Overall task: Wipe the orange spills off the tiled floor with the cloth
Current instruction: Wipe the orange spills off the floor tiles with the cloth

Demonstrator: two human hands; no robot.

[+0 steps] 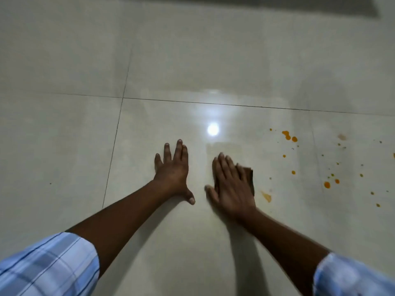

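Head view: one dark cloth [249, 175] is pressed flat on the tiled floor [64, 146] under the straight fingers [224, 165] of the right hand [232, 186]; nothing is gripped. The left hand [172, 167] is laid flat just beside, fingers spread. Scattered orange spills [288, 135] are seen right of the cloth's edge; bare tiles lie ahead and leftward.

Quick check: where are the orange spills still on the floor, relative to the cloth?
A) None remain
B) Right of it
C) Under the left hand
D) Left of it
B: the spills dot the tiles to the right of the cloth, which lies under the right hand.
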